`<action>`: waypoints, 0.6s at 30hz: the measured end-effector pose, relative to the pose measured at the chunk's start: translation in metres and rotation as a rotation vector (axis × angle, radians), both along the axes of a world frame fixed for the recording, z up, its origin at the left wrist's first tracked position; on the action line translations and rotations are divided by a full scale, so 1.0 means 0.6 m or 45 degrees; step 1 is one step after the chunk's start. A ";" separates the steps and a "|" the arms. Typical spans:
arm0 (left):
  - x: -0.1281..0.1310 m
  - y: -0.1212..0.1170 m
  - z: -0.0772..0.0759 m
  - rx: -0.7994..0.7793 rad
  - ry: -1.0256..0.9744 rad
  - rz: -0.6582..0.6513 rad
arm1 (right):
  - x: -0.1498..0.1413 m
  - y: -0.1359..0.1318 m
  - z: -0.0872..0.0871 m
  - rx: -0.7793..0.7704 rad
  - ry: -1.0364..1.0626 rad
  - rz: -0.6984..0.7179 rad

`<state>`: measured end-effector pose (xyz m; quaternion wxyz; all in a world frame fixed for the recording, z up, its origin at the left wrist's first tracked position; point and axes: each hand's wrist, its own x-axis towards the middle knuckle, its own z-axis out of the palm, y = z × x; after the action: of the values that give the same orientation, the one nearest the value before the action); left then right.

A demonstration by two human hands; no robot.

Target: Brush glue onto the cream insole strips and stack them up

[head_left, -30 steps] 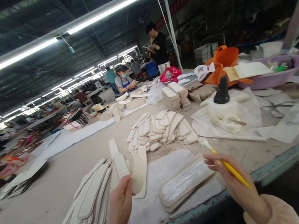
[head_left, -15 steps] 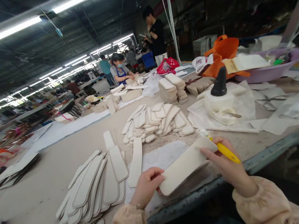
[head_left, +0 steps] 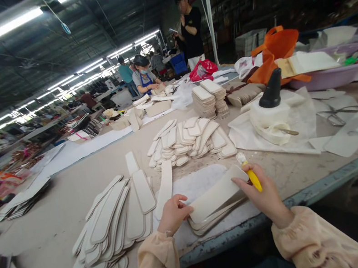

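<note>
My left hand (head_left: 172, 213) pinches the left end of a cream insole-shaped piece (head_left: 215, 194) that lies across a small stack of like pieces (head_left: 214, 216) at the table's near edge. My right hand (head_left: 265, 195) steadies the piece's right end with its fingers while gripping a yellow-handled glue brush (head_left: 250, 173), bristles pointing up. The stack rests on a white, glue-stained sheet (head_left: 195, 186).
A fan of long cream pieces (head_left: 109, 231) lies to the left, and another spread (head_left: 187, 141) sits further back. A white glue pot with a black top (head_left: 272, 113), scissors (head_left: 335, 115), a purple basin (head_left: 338, 73) and an orange bag (head_left: 272, 55) stand right. People work at the far end.
My left hand put one piece down on the left, then both hands took the top piece of the near stack, lifted it and set it on the stack. The view tilted down.
</note>
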<state>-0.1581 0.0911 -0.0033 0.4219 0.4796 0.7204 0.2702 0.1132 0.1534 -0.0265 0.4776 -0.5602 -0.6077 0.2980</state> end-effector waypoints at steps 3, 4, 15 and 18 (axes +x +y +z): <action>-0.001 -0.001 -0.004 0.002 0.043 -0.009 | 0.000 0.001 -0.011 -0.007 -0.018 0.024; -0.002 -0.001 -0.005 0.003 0.058 -0.013 | 0.000 0.001 -0.014 -0.010 -0.023 0.027; 0.000 -0.007 -0.010 0.016 0.245 -0.037 | 0.007 -0.003 -0.012 -0.002 -0.148 0.016; 0.001 -0.006 -0.005 0.018 0.283 -0.053 | 0.014 -0.003 -0.015 -0.013 -0.190 -0.005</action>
<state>-0.1574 0.0875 -0.0061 0.3417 0.5243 0.7507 0.2116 0.1216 0.1517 -0.0356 0.4287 -0.5844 -0.6390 0.2577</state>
